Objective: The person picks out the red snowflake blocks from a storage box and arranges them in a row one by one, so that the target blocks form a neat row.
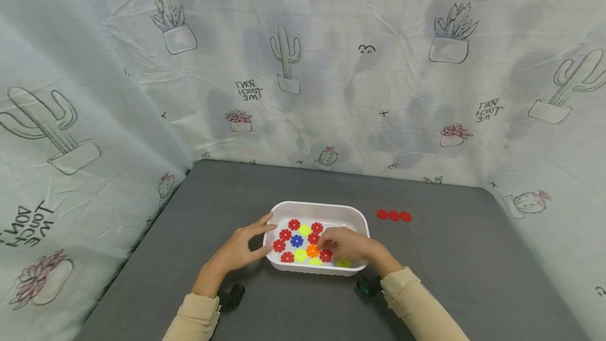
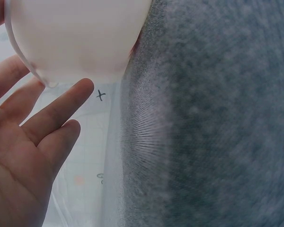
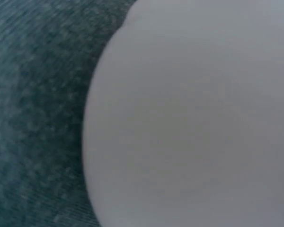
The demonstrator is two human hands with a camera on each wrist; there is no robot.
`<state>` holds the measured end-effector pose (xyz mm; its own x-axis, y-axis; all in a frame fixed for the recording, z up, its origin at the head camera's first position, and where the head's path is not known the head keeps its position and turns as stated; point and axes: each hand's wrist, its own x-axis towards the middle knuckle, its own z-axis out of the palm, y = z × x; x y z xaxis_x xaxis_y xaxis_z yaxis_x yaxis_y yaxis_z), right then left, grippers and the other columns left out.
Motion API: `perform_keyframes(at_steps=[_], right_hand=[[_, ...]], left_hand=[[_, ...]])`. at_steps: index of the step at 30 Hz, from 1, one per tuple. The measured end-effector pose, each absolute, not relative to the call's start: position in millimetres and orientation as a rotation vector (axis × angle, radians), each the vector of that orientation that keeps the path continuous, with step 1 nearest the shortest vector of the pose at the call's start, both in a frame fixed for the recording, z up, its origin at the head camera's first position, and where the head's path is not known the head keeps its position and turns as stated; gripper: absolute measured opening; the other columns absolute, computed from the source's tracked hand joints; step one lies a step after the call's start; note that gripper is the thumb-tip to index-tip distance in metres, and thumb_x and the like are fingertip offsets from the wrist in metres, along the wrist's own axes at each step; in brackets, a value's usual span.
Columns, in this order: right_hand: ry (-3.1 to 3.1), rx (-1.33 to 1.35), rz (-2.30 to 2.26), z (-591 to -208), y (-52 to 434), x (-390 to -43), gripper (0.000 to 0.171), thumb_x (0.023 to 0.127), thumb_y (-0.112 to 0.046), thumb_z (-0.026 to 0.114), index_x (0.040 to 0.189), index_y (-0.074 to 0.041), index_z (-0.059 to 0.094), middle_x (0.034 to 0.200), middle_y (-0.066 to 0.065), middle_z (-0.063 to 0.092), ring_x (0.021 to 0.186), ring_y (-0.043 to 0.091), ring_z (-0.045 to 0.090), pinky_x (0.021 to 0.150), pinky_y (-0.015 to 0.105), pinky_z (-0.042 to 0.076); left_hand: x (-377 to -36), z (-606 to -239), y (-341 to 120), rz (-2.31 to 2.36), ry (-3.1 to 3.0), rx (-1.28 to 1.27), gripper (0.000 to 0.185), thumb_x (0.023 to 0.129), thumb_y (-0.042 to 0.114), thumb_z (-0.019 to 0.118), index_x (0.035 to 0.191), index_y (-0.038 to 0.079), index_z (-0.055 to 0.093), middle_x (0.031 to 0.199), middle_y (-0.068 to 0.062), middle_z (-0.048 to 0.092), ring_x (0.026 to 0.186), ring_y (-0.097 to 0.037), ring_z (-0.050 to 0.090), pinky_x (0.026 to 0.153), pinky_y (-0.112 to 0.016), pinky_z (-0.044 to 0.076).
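A white tray (image 1: 322, 207) sits mid-table and holds several flower-shaped discs: red ones (image 1: 294, 224), a blue one (image 1: 296, 240), an orange one (image 1: 312, 250) and yellow-green ones (image 1: 305, 230). My left hand (image 1: 241, 249) rests against the tray's left end with straight, spread fingers. In the left wrist view its fingers (image 2: 57, 111) lie on the tray's wall (image 2: 85, 38). My right hand (image 1: 347, 243) reaches into the tray from the right, fingers curled down over the discs. Its fingertips hide what they touch. The right wrist view holds only the tray's wall (image 3: 203, 118).
Three red discs (image 1: 394, 216) lie in a row on the grey table (image 1: 450, 267) to the right of the tray. A cactus-print cloth (image 1: 331, 67) walls in the table at the back and both sides. Black wrist cameras (image 1: 232, 294) sit near the front.
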<state>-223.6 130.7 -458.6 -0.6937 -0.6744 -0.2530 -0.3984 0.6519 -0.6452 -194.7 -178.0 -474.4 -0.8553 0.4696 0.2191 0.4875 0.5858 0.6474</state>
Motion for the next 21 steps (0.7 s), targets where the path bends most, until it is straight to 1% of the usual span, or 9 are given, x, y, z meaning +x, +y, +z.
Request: perform_keyframes(at_steps=[5, 10, 15, 21], right_hand=[[2.408, -0.898, -0.713, -461.6, 129.0, -224.5, 0.032, 0.072, -0.004, 0.069, 0.097, -0.022, 0.062, 0.094, -0.01, 0.056, 0.086, 0.008, 0.048, 0.079, 0.021, 0.045], [2.453, -0.917, -0.638, -463.0, 126.7, -224.1, 0.03, 0.072, -0.007, 0.071, 0.095, -0.024, 0.06, 0.09, -0.011, 0.053, 0.084, 0.006, 0.047, 0.075, 0.019, 0.044], [2.481, -0.916, -0.586, -462.1, 124.4, -222.3, 0.028, 0.072, -0.01, 0.072, 0.093, -0.024, 0.059, 0.086, -0.009, 0.051, 0.081, 0.006, 0.046, 0.072, 0.019, 0.043], [2.504, -0.88, -0.529, -461.6, 124.0, -218.8, 0.026, 0.074, -0.017, 0.071, 0.095, -0.024, 0.057, 0.084, -0.009, 0.049, 0.079, 0.006, 0.045, 0.069, 0.019, 0.041]], left_hand=[[-194.5, -474.6, -178.5, -1.144, -2.778, -0.837, 0.048, 0.081, 0.031, 0.064, 0.126, 0.019, 0.052, 0.145, 0.004, 0.031, 0.127, -0.019, 0.038, 0.097, -0.048, 0.037], [-194.6, -474.1, -178.8, -1.167, -2.782, -0.837, 0.048, 0.082, 0.03, 0.063, 0.127, 0.017, 0.052, 0.145, 0.005, 0.03, 0.127, -0.019, 0.037, 0.097, -0.048, 0.037], [-194.5, -473.7, -178.6, -1.163, -2.789, -0.83, 0.048, 0.081, 0.03, 0.063, 0.127, 0.017, 0.052, 0.145, 0.005, 0.03, 0.127, -0.019, 0.037, 0.098, -0.049, 0.037], [-193.0, -473.0, -178.4, -1.164, -2.803, -0.825, 0.049, 0.082, 0.031, 0.063, 0.127, 0.015, 0.052, 0.145, 0.005, 0.03, 0.128, -0.02, 0.037, 0.097, -0.05, 0.037]])
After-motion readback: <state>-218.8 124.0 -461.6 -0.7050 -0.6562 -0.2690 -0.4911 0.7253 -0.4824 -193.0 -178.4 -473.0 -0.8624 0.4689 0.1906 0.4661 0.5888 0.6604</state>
